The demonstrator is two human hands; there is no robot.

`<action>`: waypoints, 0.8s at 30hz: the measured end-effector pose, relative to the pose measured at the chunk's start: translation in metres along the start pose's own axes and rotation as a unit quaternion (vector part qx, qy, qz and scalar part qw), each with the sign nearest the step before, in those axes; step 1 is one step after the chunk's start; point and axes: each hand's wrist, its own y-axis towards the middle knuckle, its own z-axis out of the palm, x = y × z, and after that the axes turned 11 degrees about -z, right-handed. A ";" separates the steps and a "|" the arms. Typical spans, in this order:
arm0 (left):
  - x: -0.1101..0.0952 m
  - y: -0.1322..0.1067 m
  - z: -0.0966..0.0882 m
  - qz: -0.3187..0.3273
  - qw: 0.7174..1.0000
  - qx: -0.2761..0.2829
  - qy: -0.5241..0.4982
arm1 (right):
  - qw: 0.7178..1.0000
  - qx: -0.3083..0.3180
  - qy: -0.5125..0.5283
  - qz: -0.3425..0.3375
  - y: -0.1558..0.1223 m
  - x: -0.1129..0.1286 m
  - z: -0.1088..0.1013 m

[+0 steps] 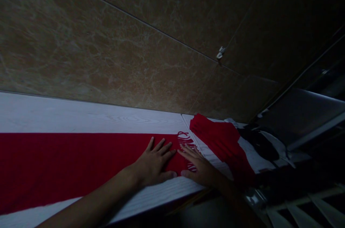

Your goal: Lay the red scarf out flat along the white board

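A long red scarf (81, 165) lies flat along a white wood-grain surface (113, 118), and its fringe (185, 138) is at the right end. My left hand (155, 163) rests palm down on the scarf close to that end, fingers spread. Just to its right, my right hand (199, 167) lies over the fringed end with its fingers stretched out, covering part of the fringe. Neither hand grips anything. The two thumbs nearly meet at the scarf's near edge.
A bunched red cloth (221, 138) lies right of the fringe, with a black item (260, 145) beyond it. Behind the surface rises a brown marbled wall (121, 59) bearing a small white fitting (221, 52). A grey panel (307, 116) stands at the right.
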 end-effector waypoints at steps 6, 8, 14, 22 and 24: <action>0.000 -0.001 0.003 0.007 1.000 0.002 0.007 | 1.000 -0.022 0.011 -0.014 0.008 -0.003 -0.010; 0.000 -0.001 0.004 0.010 1.000 0.001 0.005 | 0.997 -0.079 0.017 -0.021 0.018 -0.002 -0.009; -0.002 -0.011 -0.032 0.059 0.994 -0.093 -0.015 | 0.988 -0.145 0.049 -0.013 0.059 0.018 -0.005; 0.119 -0.090 -0.107 -0.235 0.957 -0.138 0.096 | 0.986 -0.144 -0.059 -0.056 0.096 0.051 0.016; 0.173 -0.144 -0.114 -0.393 0.899 -0.155 0.119 | 0.984 -0.149 -0.086 -0.050 0.094 0.040 0.033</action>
